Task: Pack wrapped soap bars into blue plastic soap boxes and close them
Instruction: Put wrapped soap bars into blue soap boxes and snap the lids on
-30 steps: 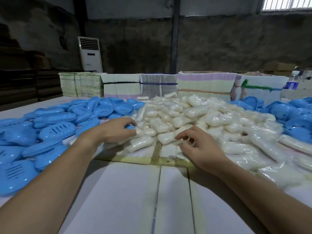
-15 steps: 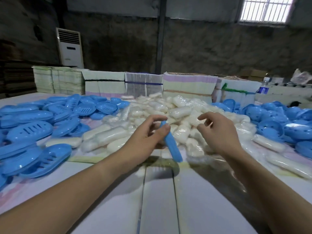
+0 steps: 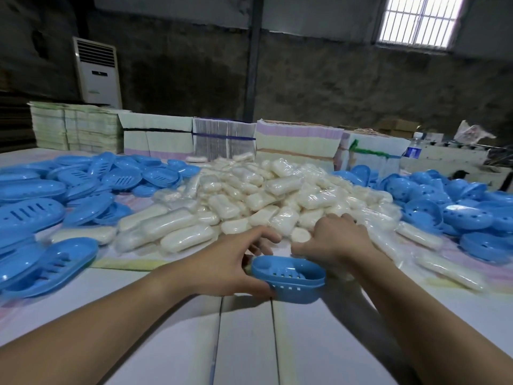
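Note:
My left hand (image 3: pixel 227 262) grips a blue slotted soap box half (image 3: pixel 288 277) by its left end, holding it open side up just above the white table (image 3: pixel 244 343). My right hand (image 3: pixel 333 240) hovers right behind the box at the near edge of the big pile of wrapped white soap bars (image 3: pixel 266 195), fingers curled down onto the bars; I cannot see whether it grasps one. Heaps of blue box halves lie at the left (image 3: pixel 55 190) and at the right (image 3: pixel 458 207).
Bundled stacks of flat cartons (image 3: pixel 227 138) line the table's far edge. A white standing air conditioner (image 3: pixel 97 72) is at the back left wall. A water bottle (image 3: pixel 413 150) stands at the far right. A barred window is high on the right.
My left hand pulled a blue box half from the left heap, brought it to the centre and turned it flat, open side up. My right hand lifted, then dropped onto the soap pile.

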Motion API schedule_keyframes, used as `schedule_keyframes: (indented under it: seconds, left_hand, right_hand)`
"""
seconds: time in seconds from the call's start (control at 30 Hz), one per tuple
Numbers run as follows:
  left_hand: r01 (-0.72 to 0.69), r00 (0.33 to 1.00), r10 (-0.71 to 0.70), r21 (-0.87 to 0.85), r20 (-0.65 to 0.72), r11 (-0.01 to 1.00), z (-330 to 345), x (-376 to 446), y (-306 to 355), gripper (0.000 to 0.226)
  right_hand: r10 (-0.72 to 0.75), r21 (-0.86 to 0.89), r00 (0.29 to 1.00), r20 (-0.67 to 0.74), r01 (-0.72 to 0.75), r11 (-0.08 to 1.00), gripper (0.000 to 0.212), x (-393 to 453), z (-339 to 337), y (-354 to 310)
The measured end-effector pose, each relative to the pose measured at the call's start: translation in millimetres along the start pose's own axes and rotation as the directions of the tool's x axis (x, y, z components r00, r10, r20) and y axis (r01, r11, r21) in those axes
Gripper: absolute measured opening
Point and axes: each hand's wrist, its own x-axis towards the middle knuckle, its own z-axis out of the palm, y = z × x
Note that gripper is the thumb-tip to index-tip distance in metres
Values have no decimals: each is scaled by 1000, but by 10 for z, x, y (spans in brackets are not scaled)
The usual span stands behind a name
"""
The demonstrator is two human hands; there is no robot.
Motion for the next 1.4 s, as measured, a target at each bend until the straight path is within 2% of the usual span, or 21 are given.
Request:
schedule_keyframes:
  seconds: [0.13,0.3,0.37,0.5,0.6,0.67,0.9,1.03,1.13,1.23,1.4]
  left_hand:
    - [28,1000,-28,-117,6,993,13,-12,17,71]
    - [28,999,-29,-102,-17,994,61,21,22,68]
    - [46,998,-52,-119,-42,992,45,26,14,68]
    - [100,987,-107,-63,-117,993,-16,40,-36,70]
    - [137,981,-144,-56,-128,989,-40,54,-64,73]
    - [155,981,-162,-69,-110,985,-40,51,-52,79]
    - [178,976,-189,-105,-111,978,-20,56,-52,83]
    - [171,975,-184,-108,-127,979,-15,61,-69,83]
    - [162,977,-171,-74,-128,984,-39,59,-69,83]
    - [170,977,-176,-55,-117,984,-56,46,-56,83]
    - [182,974,-185,-29,-134,983,-61,31,-11,71]
  right_hand:
    - [-5,68,999,34,3,998,43,18,-13,23]
    - [-5,-4,1000,6,5,1000,44,33,15,-3]
    - [0,83,1000,-1,0,997,43,19,-5,16]
    - [-44,393,999,19,33,919,39,5,-127,174]
    - [-120,496,993,-18,113,861,26,-4,-234,253]
    - [-155,489,986,-59,164,857,17,-23,-274,275]
    - [-201,518,976,-80,213,829,18,-60,-328,285]
    - [-371,531,928,-8,319,785,19,-176,-243,9]
    - [-437,558,899,-3,364,746,23,-219,-166,-171]
    - [-470,578,882,28,369,728,20,-187,-231,-53]
    - [-409,600,910,75,286,747,35,-162,-358,190]
